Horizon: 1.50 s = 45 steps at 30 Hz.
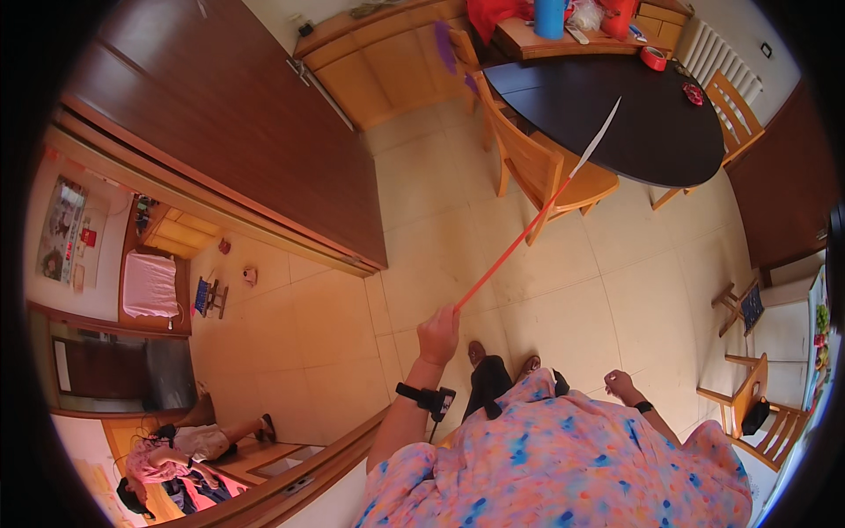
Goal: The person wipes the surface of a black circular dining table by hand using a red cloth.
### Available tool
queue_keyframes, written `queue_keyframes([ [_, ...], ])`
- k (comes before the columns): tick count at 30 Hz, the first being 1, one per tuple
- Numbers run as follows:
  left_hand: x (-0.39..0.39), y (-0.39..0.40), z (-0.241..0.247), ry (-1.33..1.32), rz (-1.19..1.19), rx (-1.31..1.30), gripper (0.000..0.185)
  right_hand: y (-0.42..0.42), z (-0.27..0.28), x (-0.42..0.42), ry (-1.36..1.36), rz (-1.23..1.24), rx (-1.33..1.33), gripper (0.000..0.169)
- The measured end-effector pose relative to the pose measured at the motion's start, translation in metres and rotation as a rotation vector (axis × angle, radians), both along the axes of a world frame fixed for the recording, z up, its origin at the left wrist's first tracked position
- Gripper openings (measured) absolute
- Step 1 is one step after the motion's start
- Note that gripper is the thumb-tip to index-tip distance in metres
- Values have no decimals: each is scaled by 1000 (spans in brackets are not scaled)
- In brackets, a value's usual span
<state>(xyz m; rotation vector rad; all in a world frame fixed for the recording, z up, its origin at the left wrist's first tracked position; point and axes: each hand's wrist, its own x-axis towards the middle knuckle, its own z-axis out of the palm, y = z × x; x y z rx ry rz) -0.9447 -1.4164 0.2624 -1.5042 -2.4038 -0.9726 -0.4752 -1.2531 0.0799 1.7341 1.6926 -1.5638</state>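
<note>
My left hand (438, 335) is wrapped around the end of a long red handle (511, 247) and holds it out in front of me. A narrow pale head (597, 142), seen nearly edge-on, tips the handle; together they look like a fly swatter. In the picture the head overlaps the edge of a dark oval tabletop (667, 132) and a wooden chair (528, 158); whether it touches either cannot be told. My right hand (619, 385) hangs low at my side, its fingers curled, with nothing visible in it. Both wrists wear dark bands.
A brown door (231, 119) stands at the left, beside a doorway to another room. There a person (171, 455) sits near a folding stool (208, 297). At the right are another folding stool (743, 309) and a wooden chair (782, 426). Red tape (653, 59) lies on the oval table.
</note>
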Motion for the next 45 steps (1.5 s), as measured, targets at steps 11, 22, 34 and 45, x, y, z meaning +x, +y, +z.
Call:
queue_keyframes([
  [11,-101,57,-4,40,-82,35,5,-12,14,-53,-28,-57,11,14],
  [22,-400,66,-26,-122,796,-544,23,-31,35,-137,-7,-91,59,18],
  [34,-220,-55,-109,-308,568,-739,18,-12,41,-173,-100,33,39,19],
  [45,-126,-132,-126,-256,383,-711,13,6,47,-225,117,-9,69,13],
])
